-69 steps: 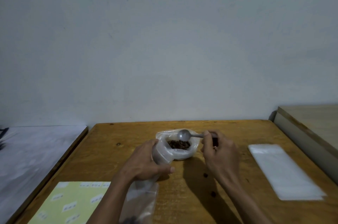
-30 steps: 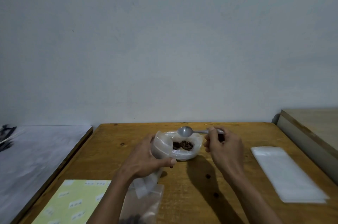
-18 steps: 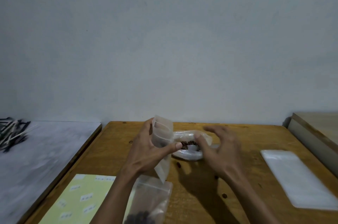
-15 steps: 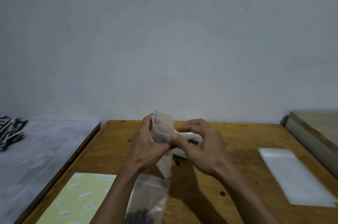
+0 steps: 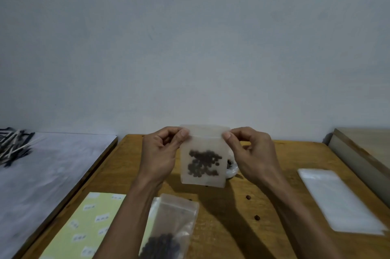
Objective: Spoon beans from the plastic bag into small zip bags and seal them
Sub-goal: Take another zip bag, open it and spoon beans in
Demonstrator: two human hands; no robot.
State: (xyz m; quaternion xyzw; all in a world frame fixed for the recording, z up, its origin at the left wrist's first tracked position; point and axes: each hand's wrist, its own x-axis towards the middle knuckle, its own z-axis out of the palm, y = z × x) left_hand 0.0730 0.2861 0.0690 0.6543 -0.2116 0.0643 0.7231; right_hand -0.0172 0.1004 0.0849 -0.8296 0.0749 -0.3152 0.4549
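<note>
A: Item one, largest first?
B: Table [image 5: 263, 235], wooden, orange-brown, smooth top with a few dark knots. At 3 o'clock on it, a flat stack of clear empty bags [image 5: 337, 199], glossy and thin. At 7 o'clock, a pale yellow label sheet [image 5: 88, 222] with small white stickers.

A: And the task's own pieces?
B: Small zip bag [image 5: 202, 157], frosted soft plastic, rectangular, held upright above the table centre at 12 o'clock. A flat cluster of dark round beans [image 5: 203, 163] sits in its lower half. Behind it at 2 o'clock, mostly hidden, the plastic bag [image 5: 232, 171] of loose beans. At 6 o'clock, a filled zip bag [image 5: 171, 231] lies flat, beans gathered at its near end.

A: Hands?
B: Left hand [image 5: 160, 153] pinches the top left corner, right hand [image 5: 251, 153] the top right corner; the fingers are clamped on the zip strip at both ends, thumbs toward the camera.

A: Handling notes?
B: Judged light and limp; the film likely slippery, and the beans free to shift or spill while the mouth is unsealed. Best taken along the stiffer zip strip, pressing thumb against forefinger from one end across to the other. Whether the strip is already closed cannot be told.
</note>
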